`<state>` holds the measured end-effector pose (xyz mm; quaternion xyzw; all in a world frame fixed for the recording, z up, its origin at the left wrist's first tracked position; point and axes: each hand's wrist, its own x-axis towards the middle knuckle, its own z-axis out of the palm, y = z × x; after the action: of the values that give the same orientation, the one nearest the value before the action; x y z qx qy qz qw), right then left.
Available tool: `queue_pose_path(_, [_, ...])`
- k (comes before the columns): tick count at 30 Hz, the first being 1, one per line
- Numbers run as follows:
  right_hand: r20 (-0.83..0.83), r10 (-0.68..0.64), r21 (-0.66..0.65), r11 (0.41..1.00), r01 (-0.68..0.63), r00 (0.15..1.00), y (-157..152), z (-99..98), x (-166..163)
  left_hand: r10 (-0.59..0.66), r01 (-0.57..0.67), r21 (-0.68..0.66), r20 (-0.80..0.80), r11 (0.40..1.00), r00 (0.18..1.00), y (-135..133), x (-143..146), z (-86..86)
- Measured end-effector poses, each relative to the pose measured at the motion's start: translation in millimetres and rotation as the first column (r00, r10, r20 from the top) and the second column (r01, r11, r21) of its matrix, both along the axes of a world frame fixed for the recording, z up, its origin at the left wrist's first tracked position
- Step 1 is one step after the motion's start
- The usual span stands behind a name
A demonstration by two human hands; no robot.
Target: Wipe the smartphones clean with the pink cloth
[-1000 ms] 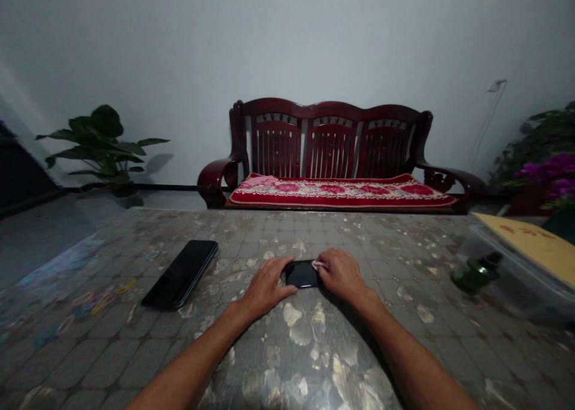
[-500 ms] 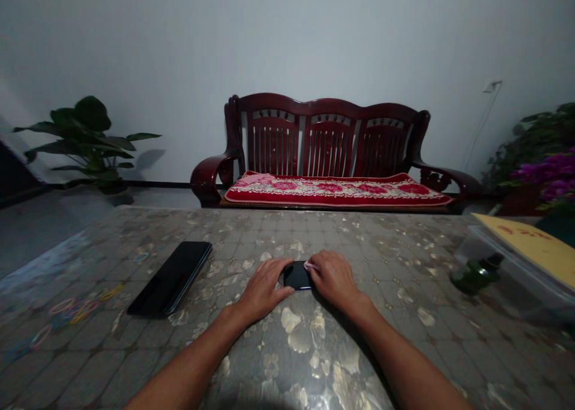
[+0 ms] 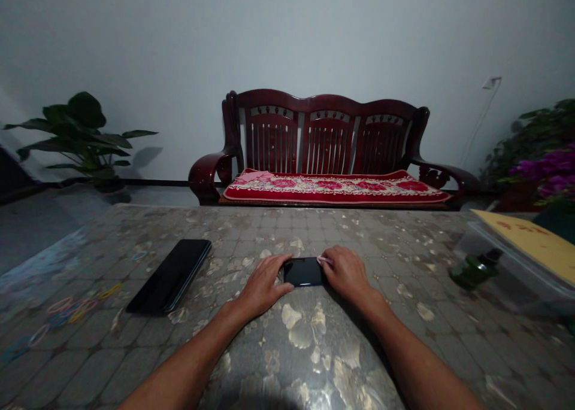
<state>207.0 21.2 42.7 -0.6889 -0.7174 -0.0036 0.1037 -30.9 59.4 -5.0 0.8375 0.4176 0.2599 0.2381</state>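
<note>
Loads of open desk (image 3: 309, 227) ahead of me, right to the far edge. Between my left fingers (image 3: 271, 264) and right fingers (image 3: 340, 258) the phone (image 3: 304, 272) plugs the gap. Going left, the big black slab (image 3: 173, 276) blocks me (rubber bands (image 3: 73, 311) lie past it, btw). Right's roomy until the green bottle (image 3: 469, 273), just beside the clear box (image 3: 521, 284).

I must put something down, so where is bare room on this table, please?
Bare tabletop: between right hand and green bottle; between left hand and large black device. Crowded: far left, around coloured bands; right, by the plastic box.
</note>
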Motion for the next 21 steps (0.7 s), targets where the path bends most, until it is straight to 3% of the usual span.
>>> queue_pose_path(5, [-0.005, 0.107, 0.003, 0.994, -0.107, 0.994, -3, -3.6, -12, 0.0, 0.0, -0.003, 0.009, 1.0, 1.0, 0, 0, -0.2])
queue_pose_path(13, [0.09, -0.082, -0.004, 0.997, 0.083, 0.993, 2, 3.4, 17, 0.001, -0.001, -0.003, 0.003, 1.0, 1.0, 0, -1, 0.6])
queue_pose_path(21, [0.029, 0.135, 0.006, 0.991, -0.135, 0.99, 3, 1.1, -21, 0.005, -0.005, 0.0, 0.007, 1.0, 1.0, 0, 0, -0.4])
